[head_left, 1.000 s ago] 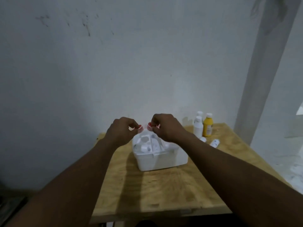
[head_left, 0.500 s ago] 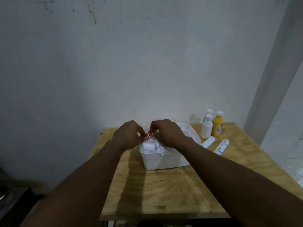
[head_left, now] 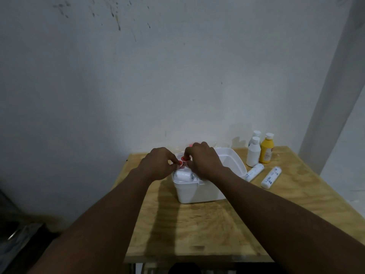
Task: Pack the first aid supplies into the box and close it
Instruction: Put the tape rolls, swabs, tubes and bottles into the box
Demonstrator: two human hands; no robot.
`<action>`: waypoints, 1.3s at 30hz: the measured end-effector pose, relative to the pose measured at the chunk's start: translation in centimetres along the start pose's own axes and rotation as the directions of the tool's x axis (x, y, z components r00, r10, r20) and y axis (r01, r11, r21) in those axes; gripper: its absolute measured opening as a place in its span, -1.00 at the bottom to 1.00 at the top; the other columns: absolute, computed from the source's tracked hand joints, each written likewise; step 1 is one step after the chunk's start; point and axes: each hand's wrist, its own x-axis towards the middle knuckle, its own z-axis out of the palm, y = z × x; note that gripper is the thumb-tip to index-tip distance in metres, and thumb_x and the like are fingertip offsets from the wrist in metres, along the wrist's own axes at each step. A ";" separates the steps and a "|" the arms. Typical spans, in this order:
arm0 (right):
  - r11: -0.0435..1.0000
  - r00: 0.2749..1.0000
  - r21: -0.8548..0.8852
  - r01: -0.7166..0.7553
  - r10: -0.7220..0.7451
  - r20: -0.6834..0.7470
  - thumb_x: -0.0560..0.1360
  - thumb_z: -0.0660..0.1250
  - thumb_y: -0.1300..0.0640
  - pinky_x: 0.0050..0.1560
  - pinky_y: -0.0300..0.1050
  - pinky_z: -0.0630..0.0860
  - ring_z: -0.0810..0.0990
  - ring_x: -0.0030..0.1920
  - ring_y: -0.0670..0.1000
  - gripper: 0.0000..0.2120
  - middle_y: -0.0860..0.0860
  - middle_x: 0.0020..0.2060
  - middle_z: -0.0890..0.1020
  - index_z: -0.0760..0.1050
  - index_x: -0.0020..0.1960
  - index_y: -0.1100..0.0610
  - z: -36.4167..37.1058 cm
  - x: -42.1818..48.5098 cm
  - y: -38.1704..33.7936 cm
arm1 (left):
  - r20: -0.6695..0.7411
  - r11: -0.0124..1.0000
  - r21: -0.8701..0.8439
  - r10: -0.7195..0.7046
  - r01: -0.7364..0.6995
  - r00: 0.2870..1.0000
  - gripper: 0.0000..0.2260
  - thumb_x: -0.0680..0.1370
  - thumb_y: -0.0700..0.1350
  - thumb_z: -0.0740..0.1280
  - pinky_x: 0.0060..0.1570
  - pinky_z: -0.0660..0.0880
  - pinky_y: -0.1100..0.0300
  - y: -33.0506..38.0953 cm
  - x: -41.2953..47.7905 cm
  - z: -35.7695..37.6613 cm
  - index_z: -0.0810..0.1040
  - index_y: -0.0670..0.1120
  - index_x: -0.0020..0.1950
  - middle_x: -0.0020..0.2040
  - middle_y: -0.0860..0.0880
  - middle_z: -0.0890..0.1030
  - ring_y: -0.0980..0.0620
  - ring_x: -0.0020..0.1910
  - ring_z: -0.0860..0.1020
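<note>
While poised over white box (head_left: 197, 192), L hand (head_left: 158, 165) pinches red-capped item (head_left: 180, 163), fingers curled. R hand (head_left: 203, 163) pinches second red-capped item (head_left: 184, 158), same curl.

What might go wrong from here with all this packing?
The left hand and right hand each pinch a red cap over the box; one may slip and fall outside. Two tubes lie on their sides and might roll. The bottles stand bunched, so reaching for one may topple another.
</note>
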 end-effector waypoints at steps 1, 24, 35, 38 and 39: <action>1.000 1.000 0.006 -0.003 0.003 0.003 0.51 0.37 0.04 0.07 0.02 0.50 0.53 0.07 0.09 -0.82 0.03 0.02 0.67 0.66 0.07 0.00 0.0 0.0 0.0 | 0.000 1.000 0.000 0.000 0.000 1.000 -0.81 0.55 -0.07 0.45 -0.03 0.49 0.16 0.1 0.0 0.1 0.75 0.01 0.14 0.13 -0.06 0.71 0.07 -0.07 0.52; 0.799 0.814 0.157 -0.581 0.569 0.116 0.50 0.34 0.10 -0.01 -0.10 0.44 0.56 -0.05 0.08 -0.80 0.12 0.12 0.63 0.52 0.12 0.06 -9.8 -11.1 19.2 | 0.170 0.921 0.245 0.266 -0.302 0.949 -0.71 0.50 0.18 0.32 0.16 0.46 0.00 19.6 6.2 7.7 0.64 0.06 0.10 0.07 0.03 0.67 -0.04 0.10 0.61; 0.835 0.821 0.136 -0.533 0.473 0.320 0.54 0.29 0.04 0.01 -0.07 0.50 0.57 0.06 0.07 -0.80 0.07 0.14 0.61 0.54 0.14 0.04 -6.4 -12.2 20.0 | 0.352 0.827 0.486 0.112 -0.284 0.929 -0.90 0.58 -0.11 0.30 0.46 -0.01 -0.43 22.6 7.9 12.4 0.43 -0.03 0.06 -0.05 -0.08 0.49 -0.16 0.15 0.58; 0.838 0.818 0.109 -0.535 0.482 0.312 0.51 0.36 0.03 -0.17 -0.15 0.42 0.52 -0.07 0.00 -0.89 0.01 -0.03 0.59 0.47 -0.01 0.01 -6.7 -12.5 20.5 | 0.324 0.816 0.515 0.098 -0.262 0.941 -0.76 0.57 -0.13 0.33 0.45 -0.02 -0.47 22.7 8.0 12.9 0.49 -0.06 0.24 0.11 -0.12 0.58 -0.17 0.18 0.59; 0.836 0.815 0.096 -0.539 0.490 0.309 0.49 0.37 0.03 -0.21 -0.16 0.40 0.51 -0.09 -0.01 -0.87 0.00 -0.06 0.57 0.44 -0.03 0.00 -6.8 -12.6 20.8 | 0.316 0.808 0.524 0.108 -0.268 0.943 -0.75 0.58 -0.14 0.32 0.45 -0.02 -0.48 22.7 7.9 13.0 0.49 -0.07 0.25 0.13 -0.12 0.58 -0.17 0.17 0.59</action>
